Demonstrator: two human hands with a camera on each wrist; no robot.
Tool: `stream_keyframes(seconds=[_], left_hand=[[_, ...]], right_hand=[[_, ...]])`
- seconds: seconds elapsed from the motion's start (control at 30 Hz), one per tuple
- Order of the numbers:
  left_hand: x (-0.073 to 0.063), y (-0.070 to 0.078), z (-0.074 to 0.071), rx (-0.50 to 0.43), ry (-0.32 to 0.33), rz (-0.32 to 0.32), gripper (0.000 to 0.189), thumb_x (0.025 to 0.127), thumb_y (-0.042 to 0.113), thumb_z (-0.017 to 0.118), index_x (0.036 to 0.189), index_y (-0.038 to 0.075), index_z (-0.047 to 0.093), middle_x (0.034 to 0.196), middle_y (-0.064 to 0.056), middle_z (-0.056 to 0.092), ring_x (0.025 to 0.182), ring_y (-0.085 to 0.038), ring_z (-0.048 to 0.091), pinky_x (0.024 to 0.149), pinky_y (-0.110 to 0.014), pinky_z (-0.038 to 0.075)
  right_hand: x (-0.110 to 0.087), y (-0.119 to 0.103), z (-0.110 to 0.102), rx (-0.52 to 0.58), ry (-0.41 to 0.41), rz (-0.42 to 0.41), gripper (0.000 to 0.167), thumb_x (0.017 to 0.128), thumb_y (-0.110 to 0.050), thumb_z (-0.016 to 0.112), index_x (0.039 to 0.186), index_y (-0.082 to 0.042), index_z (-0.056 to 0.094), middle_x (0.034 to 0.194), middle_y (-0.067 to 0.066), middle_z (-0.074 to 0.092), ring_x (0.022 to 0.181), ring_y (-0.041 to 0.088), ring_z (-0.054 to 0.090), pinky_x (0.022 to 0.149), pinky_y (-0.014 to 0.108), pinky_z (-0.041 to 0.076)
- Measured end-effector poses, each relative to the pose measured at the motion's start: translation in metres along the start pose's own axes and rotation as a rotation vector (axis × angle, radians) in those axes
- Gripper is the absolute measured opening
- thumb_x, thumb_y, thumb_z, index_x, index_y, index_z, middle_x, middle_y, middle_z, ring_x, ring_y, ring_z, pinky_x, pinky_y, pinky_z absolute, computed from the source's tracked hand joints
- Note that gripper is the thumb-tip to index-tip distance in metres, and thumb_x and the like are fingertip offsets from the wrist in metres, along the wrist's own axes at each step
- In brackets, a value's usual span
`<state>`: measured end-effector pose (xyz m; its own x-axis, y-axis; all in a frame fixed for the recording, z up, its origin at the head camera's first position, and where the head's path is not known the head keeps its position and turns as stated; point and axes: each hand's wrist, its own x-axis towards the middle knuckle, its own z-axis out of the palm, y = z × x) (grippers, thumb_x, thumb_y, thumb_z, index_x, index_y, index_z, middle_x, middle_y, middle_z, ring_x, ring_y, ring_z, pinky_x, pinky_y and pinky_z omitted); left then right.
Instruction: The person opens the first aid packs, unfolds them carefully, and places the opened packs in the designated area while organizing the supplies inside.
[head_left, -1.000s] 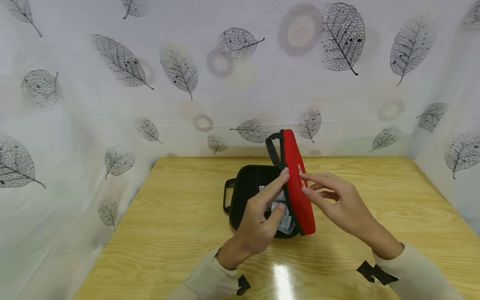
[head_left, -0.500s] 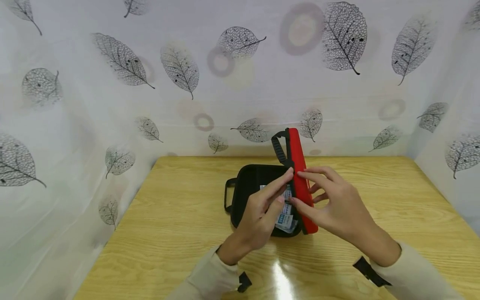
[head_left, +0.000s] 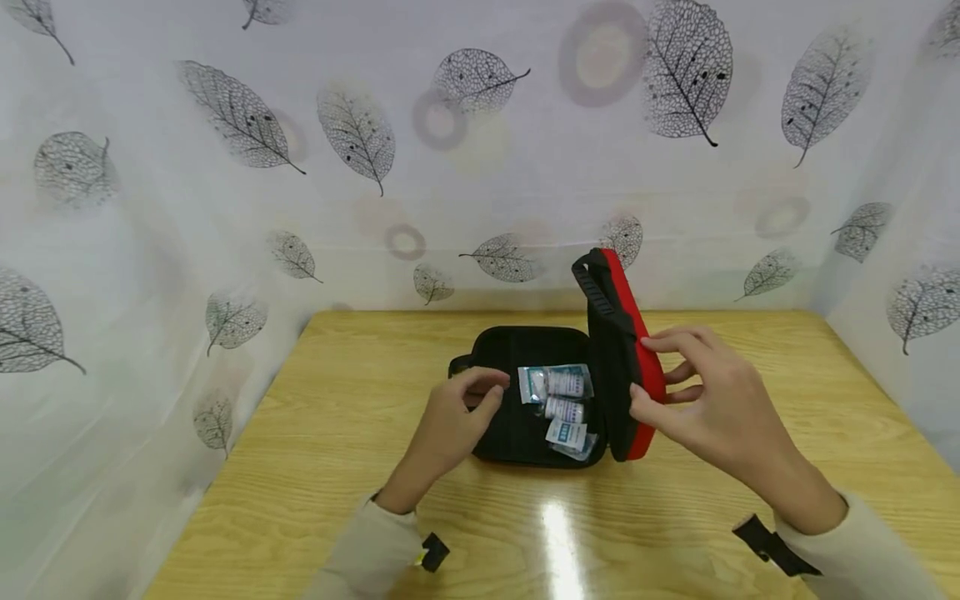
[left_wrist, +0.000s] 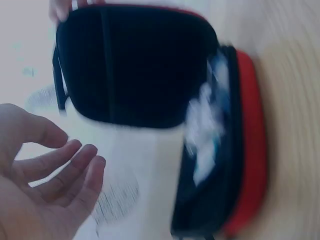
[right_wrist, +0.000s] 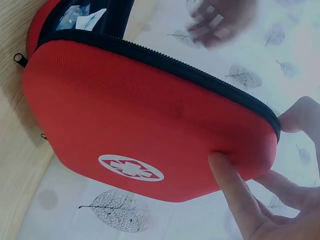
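Red case [right_wrist: 150,110] shows 1 white emblem [right_wrist: 131,167], right wrist view only.

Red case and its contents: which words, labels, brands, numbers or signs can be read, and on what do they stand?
No words, brands or numbers are readable.
Sign without letters: white oval emblem with a cross-like figure, on the red lid.
Print on the white packet: too small to read.
Print on the two white cylinders: too small.
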<state>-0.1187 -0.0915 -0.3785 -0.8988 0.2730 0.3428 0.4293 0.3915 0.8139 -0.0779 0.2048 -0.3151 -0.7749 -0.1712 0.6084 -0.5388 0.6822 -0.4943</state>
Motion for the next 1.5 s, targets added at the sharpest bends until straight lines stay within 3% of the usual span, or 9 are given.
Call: stream_keyframes(seconds=[0.27,0.47,0.6,0.8,0.97,1.2,1.27,1.37,1.5], left_hand=[[-0.002,-0.052,-0.015,0.241,-0.006,-0.242,0.019,0.097,0.013,0.069,0.112,0.004,0.073,0.099,-0.004,0.072,0.082,-0.016,0.068,0.071,-0.035,0.057],[-0.003,-0.074,-0.015,0.368,-0.051,-0.308,0.028,0.095,0.018,0.073,0.113,-0.004,0.071,0.089,-0.007,0.072,0.072,-0.016,0.063,0.065,-0.035,0.054],[-0.002,-0.081,-0.016,0.380,-0.075,-0.347,0.031,0.094,0.021,0.074,0.112,-0.004,0.072,0.096,-0.011,0.073,0.081,-0.020,0.067,0.072,-0.039,0.057],[-0.001,-0.086,-0.019,0.375,-0.060,-0.392,0.029,0.093,0.020,0.075,0.109,-0.004,0.073,0.083,-0.005,0.069,0.069,-0.014,0.060,0.062,-0.031,0.052],[-0.002,-0.089,-0.022,0.391,-0.062,-0.414,0.025,0.091,0.018,0.077,0.105,-0.003,0.073,0.084,-0.005,0.070,0.072,-0.015,0.062,0.065,-0.033,0.054],[-0.002,-0.092,-0.027,0.377,-0.062,-0.446,0.019,0.090,0.016,0.078,0.095,-0.002,0.074,0.082,-0.006,0.073,0.072,-0.016,0.066,0.065,-0.034,0.056],[-0.002,-0.093,-0.029,0.385,-0.057,-0.450,0.020,0.090,0.015,0.078,0.096,-0.003,0.074,0.083,-0.007,0.073,0.074,-0.017,0.067,0.067,-0.035,0.057],[-0.001,-0.093,-0.032,0.404,-0.048,-0.453,0.020,0.090,0.015,0.077,0.097,-0.003,0.075,0.084,-0.008,0.074,0.076,-0.019,0.068,0.069,-0.038,0.058],[-0.001,-0.094,-0.035,0.417,-0.040,-0.467,0.020,0.091,0.016,0.077,0.099,-0.003,0.075,0.085,-0.008,0.074,0.077,-0.019,0.069,0.070,-0.038,0.057]], right_hand=[[-0.007,0.014,-0.013,0.049,0.003,0.051,0.049,0.070,0.004,0.083,0.116,-0.002,0.067,0.112,0.007,0.063,0.069,0.003,0.064,0.059,0.013,0.054],[-0.014,0.028,-0.018,0.130,0.005,0.138,0.049,0.074,0.009,0.080,0.119,-0.002,0.065,0.116,0.005,0.061,0.070,0.001,0.066,0.061,0.013,0.055],[-0.020,0.038,-0.021,0.185,-0.006,0.201,0.046,0.079,0.009,0.077,0.121,-0.003,0.063,0.122,-0.005,0.059,0.074,0.001,0.068,0.058,0.016,0.055],[-0.030,0.055,-0.025,0.241,-0.024,0.280,0.037,0.086,0.007,0.073,0.121,-0.001,0.062,0.130,-0.013,0.056,0.083,-0.001,0.069,0.056,0.020,0.053],[-0.039,0.069,-0.025,0.258,-0.047,0.394,0.029,0.092,-0.001,0.071,0.120,-0.003,0.062,0.130,-0.016,0.053,0.086,-0.002,0.070,0.062,0.020,0.055],[-0.057,0.093,-0.024,0.542,0.023,0.448,0.018,0.093,0.009,0.065,0.110,0.004,0.064,0.118,-0.009,0.064,0.077,0.011,0.075,0.066,0.024,0.060],[-0.061,0.098,-0.024,0.578,0.036,0.468,0.016,0.093,0.009,0.066,0.107,0.003,0.066,0.114,-0.009,0.066,0.077,0.010,0.075,0.065,0.024,0.060],[-0.066,0.104,-0.024,0.608,0.037,0.523,0.012,0.093,0.007,0.067,0.105,0.002,0.068,0.110,-0.010,0.068,0.076,0.012,0.075,0.065,0.026,0.060],[-0.070,0.108,-0.024,0.521,-0.007,0.594,0.010,0.096,-0.003,0.068,0.104,0.001,0.068,0.108,-0.012,0.065,0.078,0.011,0.074,0.067,0.029,0.061]])
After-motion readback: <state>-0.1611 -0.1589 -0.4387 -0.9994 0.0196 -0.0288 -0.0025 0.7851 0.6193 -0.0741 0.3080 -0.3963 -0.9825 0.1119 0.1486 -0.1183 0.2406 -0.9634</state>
